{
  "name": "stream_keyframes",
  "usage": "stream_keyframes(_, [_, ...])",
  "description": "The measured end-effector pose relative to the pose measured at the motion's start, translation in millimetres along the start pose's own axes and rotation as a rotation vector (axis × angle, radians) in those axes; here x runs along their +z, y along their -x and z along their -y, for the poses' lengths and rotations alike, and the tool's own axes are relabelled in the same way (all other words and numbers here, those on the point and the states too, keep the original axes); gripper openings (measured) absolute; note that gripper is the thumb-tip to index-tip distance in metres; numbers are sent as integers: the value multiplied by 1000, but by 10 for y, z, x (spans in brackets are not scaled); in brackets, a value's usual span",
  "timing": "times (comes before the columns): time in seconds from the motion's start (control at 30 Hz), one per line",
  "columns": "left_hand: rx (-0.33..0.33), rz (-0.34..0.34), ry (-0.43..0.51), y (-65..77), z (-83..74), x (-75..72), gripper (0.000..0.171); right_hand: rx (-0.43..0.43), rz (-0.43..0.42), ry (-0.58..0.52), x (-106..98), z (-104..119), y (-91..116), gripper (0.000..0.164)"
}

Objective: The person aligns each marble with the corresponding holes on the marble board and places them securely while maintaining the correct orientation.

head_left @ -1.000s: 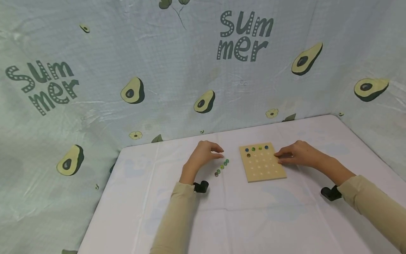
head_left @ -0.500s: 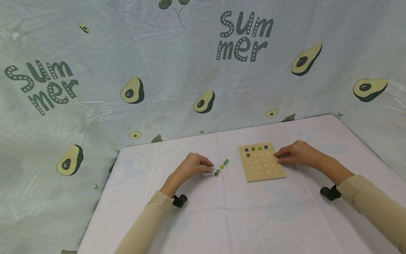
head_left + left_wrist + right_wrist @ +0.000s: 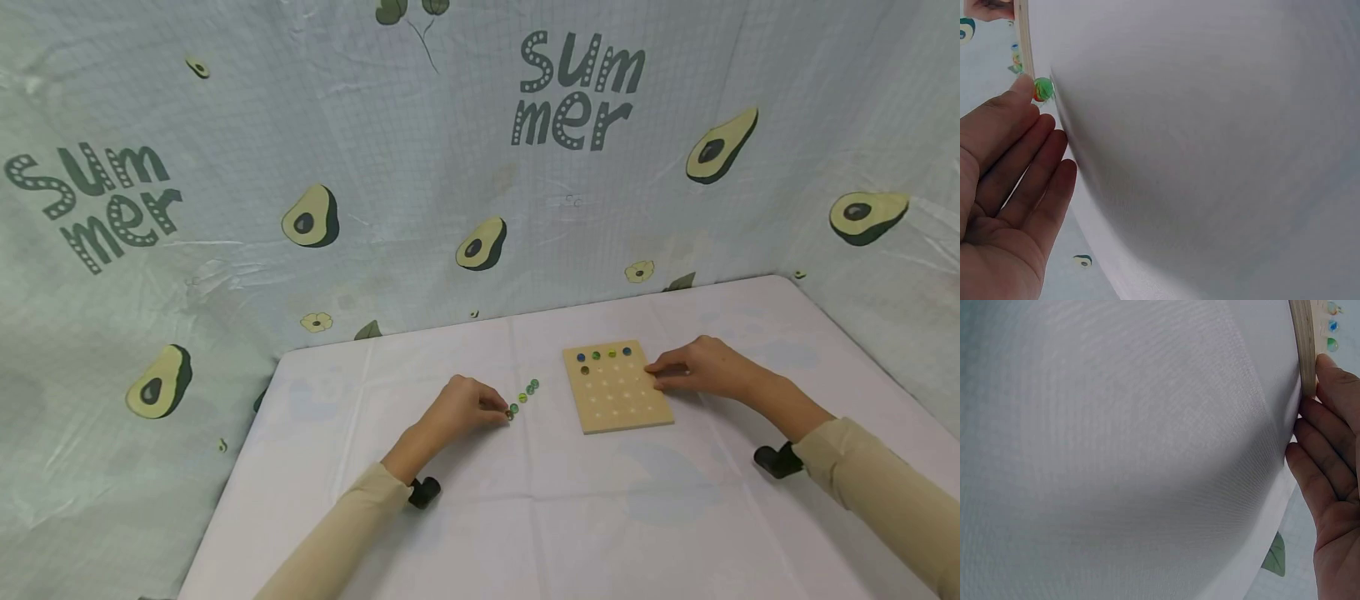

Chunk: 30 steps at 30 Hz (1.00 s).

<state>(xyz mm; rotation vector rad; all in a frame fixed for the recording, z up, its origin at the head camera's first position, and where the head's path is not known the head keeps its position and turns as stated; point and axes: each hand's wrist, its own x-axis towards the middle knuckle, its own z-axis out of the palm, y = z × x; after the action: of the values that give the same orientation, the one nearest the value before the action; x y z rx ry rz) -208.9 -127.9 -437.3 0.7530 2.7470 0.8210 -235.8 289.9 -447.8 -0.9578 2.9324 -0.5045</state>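
My left hand [image 3: 462, 410] has its thumb and forefinger at the near end of a short diagonal line of marbles, pinching the reddish-brown marble [image 3: 510, 414] there. Just beyond it lies a green marble [image 3: 514, 408]; in the left wrist view, a green and red glass marble [image 3: 1043, 89] shows at the thumb tip. My right hand [image 3: 705, 367] holds the right edge of a square wooden board [image 3: 626, 421] with rows of small hollows. Its thumb lies at the top edge and its fingers at the side, seen in the right wrist view.
Marbles fill the board's back row, among them a blue marble [image 3: 581, 357], and a brown marble [image 3: 585, 371] starts the second row. A yellow marble [image 3: 522, 398] and two green ones continue the line on the white tablecloth [image 3: 600, 533]. A printed curtain [image 3: 405, 208] stands behind.
My left hand has moved from the far end of the marble line to its near end, and its fingertips have come together around the reddish-brown marble. My right hand stays at the board's edge.
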Motion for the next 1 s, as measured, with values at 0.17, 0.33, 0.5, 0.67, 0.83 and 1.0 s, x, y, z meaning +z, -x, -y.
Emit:
stream_keyframes(0.17, [4,-19,-94,5,-37,29,14,-1,-2,1,2,15,-2,30])
stream_keyframes(0.33, [19,-44,-169,12,-81,55,15,0,-2,-3,12,8,-3,30])
stream_keyframes(0.5, [12,-61,-201,12,-108,81,15,9,-8,5,10,14,4,30])
stream_keyframes(0.67, [18,-64,-221,8,-131,90,15,-8,-13,3,-8,31,9,29])
stream_keyframes(0.83, [33,-54,-219,13,-103,94,13,-10,-11,-7,-6,34,12,30])
stream_keyframes(1.0, [54,-35,-201,22,-61,82,13,-21,-30,3,21,13,8,29])
